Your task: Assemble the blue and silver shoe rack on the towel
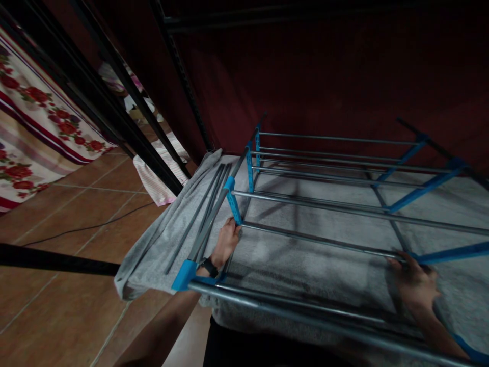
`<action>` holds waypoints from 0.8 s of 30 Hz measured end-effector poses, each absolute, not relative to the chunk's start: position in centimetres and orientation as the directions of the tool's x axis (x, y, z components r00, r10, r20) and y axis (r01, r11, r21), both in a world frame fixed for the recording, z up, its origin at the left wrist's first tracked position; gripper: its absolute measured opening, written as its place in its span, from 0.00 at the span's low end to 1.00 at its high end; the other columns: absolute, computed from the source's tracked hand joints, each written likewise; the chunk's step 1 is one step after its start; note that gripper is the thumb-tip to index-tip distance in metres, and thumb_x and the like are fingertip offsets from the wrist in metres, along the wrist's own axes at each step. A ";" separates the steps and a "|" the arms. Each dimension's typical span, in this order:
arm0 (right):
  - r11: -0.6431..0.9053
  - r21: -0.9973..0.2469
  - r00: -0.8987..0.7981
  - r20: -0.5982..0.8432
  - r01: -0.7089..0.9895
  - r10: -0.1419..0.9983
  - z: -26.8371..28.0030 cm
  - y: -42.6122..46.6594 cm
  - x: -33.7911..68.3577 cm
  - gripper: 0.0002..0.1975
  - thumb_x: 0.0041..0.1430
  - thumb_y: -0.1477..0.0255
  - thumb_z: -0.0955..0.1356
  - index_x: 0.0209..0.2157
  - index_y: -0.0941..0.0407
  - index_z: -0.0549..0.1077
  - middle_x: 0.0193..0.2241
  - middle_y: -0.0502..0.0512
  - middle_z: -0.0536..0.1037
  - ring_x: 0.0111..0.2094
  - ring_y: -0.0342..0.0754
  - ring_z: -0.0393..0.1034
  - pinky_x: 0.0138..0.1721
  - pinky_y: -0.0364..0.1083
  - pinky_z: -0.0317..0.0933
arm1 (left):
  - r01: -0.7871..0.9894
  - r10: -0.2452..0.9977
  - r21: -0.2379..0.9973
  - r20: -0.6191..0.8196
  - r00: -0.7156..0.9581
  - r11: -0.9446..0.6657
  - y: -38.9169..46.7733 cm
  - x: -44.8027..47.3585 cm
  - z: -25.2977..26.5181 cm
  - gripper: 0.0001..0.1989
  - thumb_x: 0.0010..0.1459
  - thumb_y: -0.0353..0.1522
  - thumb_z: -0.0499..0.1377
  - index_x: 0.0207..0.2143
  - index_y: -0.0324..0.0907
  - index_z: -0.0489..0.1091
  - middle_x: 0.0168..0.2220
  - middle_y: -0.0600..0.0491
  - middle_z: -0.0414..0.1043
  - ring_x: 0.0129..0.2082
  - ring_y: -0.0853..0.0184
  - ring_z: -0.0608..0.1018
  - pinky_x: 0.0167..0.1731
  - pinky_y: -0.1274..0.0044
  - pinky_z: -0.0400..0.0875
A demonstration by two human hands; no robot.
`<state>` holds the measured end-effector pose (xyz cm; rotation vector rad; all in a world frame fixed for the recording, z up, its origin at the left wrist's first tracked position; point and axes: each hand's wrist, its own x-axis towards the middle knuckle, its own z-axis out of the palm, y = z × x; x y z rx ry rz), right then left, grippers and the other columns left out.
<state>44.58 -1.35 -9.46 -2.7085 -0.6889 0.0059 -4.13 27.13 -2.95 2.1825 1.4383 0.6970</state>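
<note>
A partly framed rack of grey metal tubes and blue plastic connectors lies across a grey cloth-covered surface. My left hand [226, 240], with a dark band at the wrist, reaches in under the frame. Its fingers are closed around the lower end of a blue connector [234, 205], where a crosswise metal tube [305, 236] joins it. Near the other end of that tube my right hand [418, 285] is closed on it, beside another blue connector [454, 253]; this hand is slightly blurred. A thicker front tube [290, 313] passes over my left forearm.
Several loose metal tubes [191, 229] lie on the grey cloth [153, 255] left of the rack. Black metal posts [126, 117] stand at the left, with a dark red wall [324, 76] behind. A cable [87, 228] runs over the tiled floor [57, 300].
</note>
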 end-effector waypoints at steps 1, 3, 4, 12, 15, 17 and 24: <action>-0.815 -0.354 0.883 0.079 0.458 0.462 -9.5 -1.4 44.6 0.36 0.63 0.43 0.53 0.62 0.47 0.67 0.52 0.70 0.71 0.63 0.69 0.58 0.52 0.71 0.59 | 0.715 0.928 0.598 0.162 0.335 -0.362 27.1 -4.1 -2.9 0.06 0.63 0.29 0.53 0.39 0.43 0.69 0.40 0.46 0.73 0.41 0.58 0.78 0.45 0.67 0.74; -0.804 -0.364 0.877 0.089 0.470 0.473 -9.4 -1.5 44.4 0.35 0.63 0.44 0.53 0.62 0.47 0.68 0.52 0.69 0.71 0.63 0.69 0.59 0.53 0.70 0.59 | 0.723 0.928 0.588 0.152 0.340 -0.361 27.0 -4.1 -2.8 0.06 0.63 0.29 0.53 0.40 0.43 0.69 0.41 0.45 0.73 0.42 0.58 0.78 0.46 0.67 0.73; -0.801 -0.364 0.875 0.099 0.475 0.474 -9.4 -1.4 44.4 0.35 0.64 0.45 0.54 0.62 0.47 0.68 0.52 0.68 0.72 0.63 0.68 0.59 0.54 0.70 0.59 | 0.729 0.927 0.580 0.148 0.346 -0.365 27.0 -4.0 -2.8 0.06 0.63 0.28 0.53 0.40 0.43 0.68 0.42 0.45 0.73 0.43 0.58 0.78 0.46 0.67 0.73; -0.798 -0.373 0.873 0.086 0.474 0.479 -8.4 -1.3 43.9 0.34 0.65 0.46 0.55 0.62 0.49 0.68 0.52 0.70 0.71 0.62 0.69 0.59 0.53 0.70 0.59 | 0.708 0.919 0.616 0.073 0.386 -0.346 27.3 -4.4 -2.7 0.07 0.59 0.26 0.55 0.40 0.42 0.66 0.41 0.46 0.73 0.41 0.59 0.78 0.47 0.66 0.73; -0.793 -0.379 0.871 0.084 0.478 0.485 -8.2 -1.3 43.8 0.34 0.65 0.46 0.55 0.62 0.49 0.68 0.50 0.69 0.72 0.62 0.70 0.59 0.53 0.70 0.59 | 0.645 0.915 0.682 0.091 0.393 -0.345 27.6 -4.4 -2.6 0.10 0.55 0.26 0.57 0.41 0.42 0.67 0.42 0.47 0.74 0.42 0.59 0.77 0.48 0.65 0.73; -0.798 -0.377 0.875 0.078 0.470 0.479 -8.1 -1.2 43.8 0.34 0.65 0.46 0.55 0.61 0.49 0.69 0.51 0.69 0.72 0.62 0.70 0.59 0.53 0.70 0.59 | 0.622 0.928 0.715 0.101 0.359 -0.318 27.7 -4.3 -2.6 0.12 0.54 0.25 0.58 0.42 0.42 0.68 0.43 0.47 0.75 0.43 0.59 0.77 0.49 0.64 0.73; -0.807 -0.336 0.869 0.089 0.486 0.486 -8.6 -1.3 44.0 0.34 0.65 0.45 0.53 0.62 0.49 0.68 0.51 0.68 0.73 0.61 0.68 0.60 0.51 0.68 0.60 | 0.567 0.950 0.805 -0.018 0.313 -0.172 27.8 -3.8 -1.9 0.09 0.54 0.31 0.60 0.39 0.41 0.72 0.38 0.49 0.79 0.40 0.59 0.79 0.45 0.68 0.73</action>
